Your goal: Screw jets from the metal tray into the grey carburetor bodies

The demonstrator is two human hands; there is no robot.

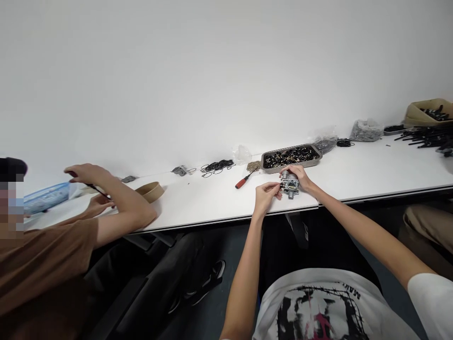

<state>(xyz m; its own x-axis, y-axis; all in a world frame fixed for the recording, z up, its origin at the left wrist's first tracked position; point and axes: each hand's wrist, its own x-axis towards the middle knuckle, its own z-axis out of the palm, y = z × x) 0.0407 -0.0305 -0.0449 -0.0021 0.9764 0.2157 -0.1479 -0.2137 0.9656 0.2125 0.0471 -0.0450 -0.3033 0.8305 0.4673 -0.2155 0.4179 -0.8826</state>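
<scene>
Right hand (pixel 300 175) holds a metal part (pixel 291 184) near the front edge of a white table (pixel 205 203), while the left hand (pixel 266 196) meets its side, fingertips drawn together, their grip too small to tell. Firm support should suit such fine fingerwork. Just behind, a tray (pixel 313 163) of dark pieces (pixel 292 157) limits room; a red-handled screwdriver (pixel 242 182) lies clear to the left.

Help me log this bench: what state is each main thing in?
Metal part: held between the hands
Left hand: fingers at the part's side, grip unclear
Right hand: gripping the part
Red-handled screwdriver: lying unheld
Grey tray: open, heaped with small parts
Black rings: loosely piled
Tan box: open, black pieces inside
Co-worker's tool: held, slanting
</scene>
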